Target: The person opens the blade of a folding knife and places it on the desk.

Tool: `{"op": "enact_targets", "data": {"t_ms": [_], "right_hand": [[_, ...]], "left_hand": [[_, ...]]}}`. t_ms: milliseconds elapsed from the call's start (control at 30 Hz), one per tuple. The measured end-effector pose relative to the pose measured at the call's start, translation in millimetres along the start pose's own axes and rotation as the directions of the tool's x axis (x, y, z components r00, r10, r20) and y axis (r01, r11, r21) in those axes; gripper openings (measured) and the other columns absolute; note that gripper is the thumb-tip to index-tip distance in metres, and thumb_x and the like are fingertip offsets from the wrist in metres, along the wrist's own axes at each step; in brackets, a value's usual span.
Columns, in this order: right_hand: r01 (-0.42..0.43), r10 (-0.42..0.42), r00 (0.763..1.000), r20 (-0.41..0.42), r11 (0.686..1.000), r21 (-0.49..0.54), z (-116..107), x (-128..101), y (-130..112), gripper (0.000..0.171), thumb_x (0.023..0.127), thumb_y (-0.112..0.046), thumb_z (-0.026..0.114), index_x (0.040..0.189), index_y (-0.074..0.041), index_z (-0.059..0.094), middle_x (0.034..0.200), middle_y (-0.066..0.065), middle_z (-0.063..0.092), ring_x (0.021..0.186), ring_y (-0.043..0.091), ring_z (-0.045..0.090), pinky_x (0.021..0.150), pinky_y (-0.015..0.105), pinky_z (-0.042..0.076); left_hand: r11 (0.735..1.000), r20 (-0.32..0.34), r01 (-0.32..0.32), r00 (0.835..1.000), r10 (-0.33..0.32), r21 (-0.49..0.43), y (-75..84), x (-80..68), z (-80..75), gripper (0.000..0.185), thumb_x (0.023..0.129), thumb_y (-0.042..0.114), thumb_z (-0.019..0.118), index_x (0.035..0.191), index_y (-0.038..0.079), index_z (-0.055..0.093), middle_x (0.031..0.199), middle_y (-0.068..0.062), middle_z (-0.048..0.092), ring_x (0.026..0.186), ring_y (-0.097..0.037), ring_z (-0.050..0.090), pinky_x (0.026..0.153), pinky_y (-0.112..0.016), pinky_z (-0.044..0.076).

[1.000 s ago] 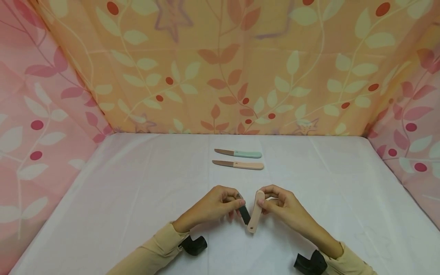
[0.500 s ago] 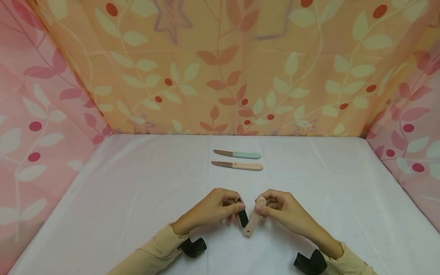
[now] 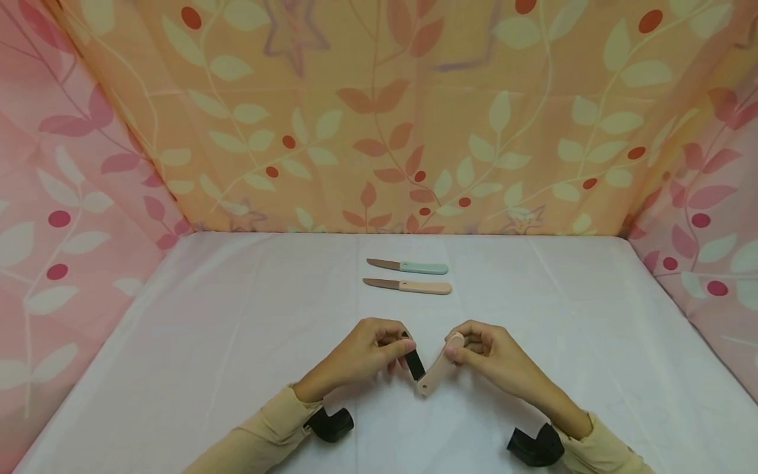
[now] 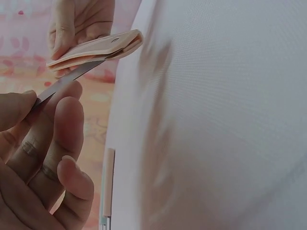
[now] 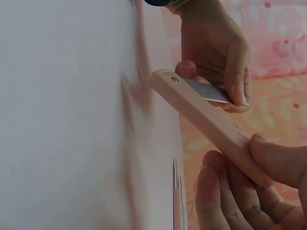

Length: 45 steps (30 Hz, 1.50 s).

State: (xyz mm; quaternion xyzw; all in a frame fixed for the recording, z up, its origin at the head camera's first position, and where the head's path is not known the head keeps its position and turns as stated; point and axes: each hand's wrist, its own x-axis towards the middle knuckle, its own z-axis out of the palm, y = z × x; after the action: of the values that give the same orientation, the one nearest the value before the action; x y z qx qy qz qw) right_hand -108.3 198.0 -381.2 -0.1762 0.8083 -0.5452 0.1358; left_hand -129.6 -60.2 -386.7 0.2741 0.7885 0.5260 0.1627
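A folding knife (image 3: 437,370) with a pale pink handle is held above the table, partly unfolded into a V with its pivot end lowest. My left hand (image 3: 372,349) pinches the blade (image 3: 414,361) between thumb and fingers; it looks dark from the head view and metallic grey in both wrist views. The handle's free end is pinched by my right hand (image 3: 494,354). In the left wrist view the handle (image 4: 98,48) shows a slot along its edge. Part of the blade is hidden by the left fingers.
Two unfolded knives lie side by side farther back on the white table (image 3: 266,289): a mint-handled knife (image 3: 424,268) and a peach-handled knife (image 3: 425,288). Patterned cloth (image 3: 379,118) walls the back and both sides. Black wrist mounts (image 3: 331,424) sit on both forearms.
The folding knife's V has widened. The handle's upper end has swung right with my right hand, and my left hand has shifted slightly left with the blade. The two knives behind stay put.
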Motion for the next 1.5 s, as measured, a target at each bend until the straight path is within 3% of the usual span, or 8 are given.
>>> {"op": "enact_targets", "data": {"t_ms": [300, 567, 900, 1233, 1500], "right_hand": [[-0.055, 0.055, 0.998, 0.011, 0.998, -0.025, -7.9, 1.9, 2.2, 0.03, 0.095, -0.025, 0.068, 0.108, 0.002, 0.065, 0.097, 0.011, 0.071, 0.085, 0.01, 0.07, 0.075, 0.025, 0.056], [-0.046, 0.046, 0.999, 0.01, 0.999, -0.02, -10.6, 2.5, 4.2, 0.03, 0.095, -0.024, 0.068, 0.107, 0.003, 0.065, 0.095, 0.012, 0.072, 0.084, 0.013, 0.071, 0.075, 0.025, 0.056], [0.001, 0.011, 0.997, -0.075, 0.989, 0.149, -9.0, 4.8, 6.9, 0.031, 0.097, -0.01, 0.064, 0.112, 0.015, 0.055, 0.099, 0.013, 0.067, 0.087, 0.01, 0.072, 0.081, 0.029, 0.059], [0.001, 0.024, 0.993, -0.114, 0.975, 0.221, -10.5, 5.7, 7.6, 0.034, 0.097, -0.009, 0.062, 0.115, 0.018, 0.051, 0.101, 0.005, 0.066, 0.089, 0.009, 0.071, 0.082, 0.026, 0.059], [0.035, 0.007, 0.986, -0.165, 0.967, 0.252, -11.1, 6.4, 8.3, 0.038, 0.098, -0.008, 0.062, 0.116, 0.022, 0.048, 0.097, -0.001, 0.069, 0.087, 0.01, 0.071, 0.081, 0.026, 0.059]], "left_hand": [[1.0, -0.049, 0.016, 0.999, -0.017, -0.019, -3.4, 2.2, -2.7, 0.018, 0.099, 0.019, 0.062, 0.087, 0.007, 0.069, 0.075, -0.015, 0.073, 0.06, -0.019, 0.063, 0.055, -0.021, 0.046], [0.998, -0.075, 0.014, 0.997, -0.018, -0.062, -6.7, 2.8, -7.8, 0.018, 0.099, 0.019, 0.061, 0.089, 0.006, 0.069, 0.076, -0.018, 0.073, 0.062, -0.029, 0.065, 0.057, -0.025, 0.049], [0.992, -0.148, 0.027, 0.988, -0.045, -0.122, -7.6, 4.6, -13.1, 0.017, 0.099, 0.02, 0.062, 0.092, 0.006, 0.069, 0.082, -0.021, 0.074, 0.059, -0.014, 0.062, 0.05, -0.017, 0.038], [0.986, -0.145, 0.06, 0.986, -0.082, -0.154, -7.6, 5.2, -14.1, 0.018, 0.1, 0.02, 0.06, 0.094, 0.004, 0.065, 0.089, -0.022, 0.075, 0.061, -0.022, 0.067, 0.05, -0.018, 0.039], [0.981, -0.113, 0.09, 0.987, -0.111, -0.171, -9.9, 5.9, -15.7, 0.021, 0.101, 0.021, 0.059, 0.099, 0.001, 0.063, 0.094, -0.021, 0.076, 0.063, -0.011, 0.068, 0.051, -0.02, 0.04]]}}
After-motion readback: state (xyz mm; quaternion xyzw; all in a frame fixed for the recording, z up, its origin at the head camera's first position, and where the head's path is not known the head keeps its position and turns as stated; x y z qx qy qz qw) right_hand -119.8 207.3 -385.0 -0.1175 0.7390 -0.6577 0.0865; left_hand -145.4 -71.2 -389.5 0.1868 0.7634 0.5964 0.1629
